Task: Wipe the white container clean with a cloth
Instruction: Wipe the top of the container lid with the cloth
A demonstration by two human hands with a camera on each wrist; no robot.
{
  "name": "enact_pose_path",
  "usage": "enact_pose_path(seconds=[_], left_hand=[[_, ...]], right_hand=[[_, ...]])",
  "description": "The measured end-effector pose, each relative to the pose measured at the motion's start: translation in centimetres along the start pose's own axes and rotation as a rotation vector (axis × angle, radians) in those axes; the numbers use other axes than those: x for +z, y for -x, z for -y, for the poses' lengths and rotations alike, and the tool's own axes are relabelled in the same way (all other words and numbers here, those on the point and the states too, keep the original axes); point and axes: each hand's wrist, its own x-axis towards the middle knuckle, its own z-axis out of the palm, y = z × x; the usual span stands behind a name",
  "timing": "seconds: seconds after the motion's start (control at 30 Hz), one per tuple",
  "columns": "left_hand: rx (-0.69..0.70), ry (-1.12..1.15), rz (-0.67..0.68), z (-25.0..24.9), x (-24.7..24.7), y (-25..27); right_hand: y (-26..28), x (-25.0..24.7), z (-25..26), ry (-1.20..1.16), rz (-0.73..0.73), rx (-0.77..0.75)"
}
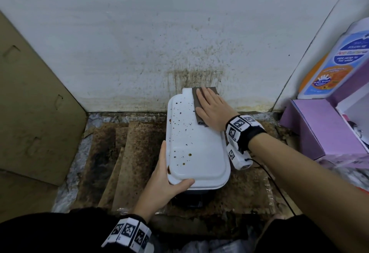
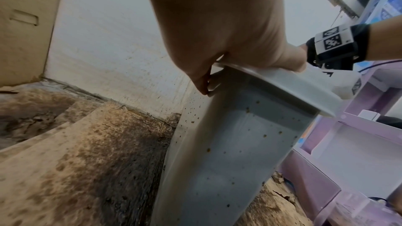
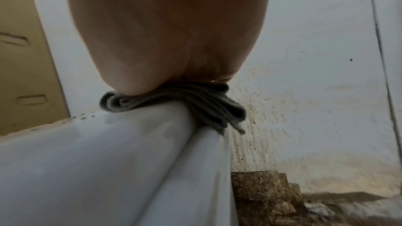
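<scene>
The left hand clamps the near corner of the white container (brown-speckled lid, standing on stained cardboard), thumb on top, while farther off the right hand presses flat, fingers straight, on a folded grey cloth at its far end.

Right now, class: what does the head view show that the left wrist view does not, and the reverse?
Only the head view shows the brown cloth under the flat right hand at the far end of the container's spotted lid. Only the left wrist view shows the container's speckled side wall below the lid's rim. Both show the left hand gripping the lid's near corner, the stained cardboard floor and the purple boxes.
</scene>
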Motion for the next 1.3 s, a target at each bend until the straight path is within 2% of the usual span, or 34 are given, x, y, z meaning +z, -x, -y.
enact_pose_path(seconds=[0.23,0.33,0.6,0.73,0.83,1.07,1.3], left_hand=[[0.019,-0.032,0.007,-0.2,0.2,-0.1],[0.024,-0.034,-0.001,-0.3,0.2,-0.1],[0.027,-0.029,-0.007,-0.3,0.5,0.0],[0.03,-0.019,-0.011,0.0,0.7,0.1],[0.025,-0.018,-0.017,0.0,0.7,0.1],[0.019,-0.025,-0.017,0.0,0.3,-0.1],[0.016,-0.006,-0.018,-0.3,0.0,0.0]], right_hand=[[1.4,0.4,-0.1,0.027,0.006,0.015],[3.3,0.9,0.5,-0.055,0.015,0.016],[12.7,2.7,4.2,-0.195,-0.031,0.016],[17.2,4.2,6.4,-0.163,-0.079,0.023],[18.6,4.7,6.7,-0.152,-0.085,0.019],[16.0,3.4,5.5,-0.067,-0.036,-0.028],[7.3,1.7,2.4,-0.051,0.023,-0.059]])
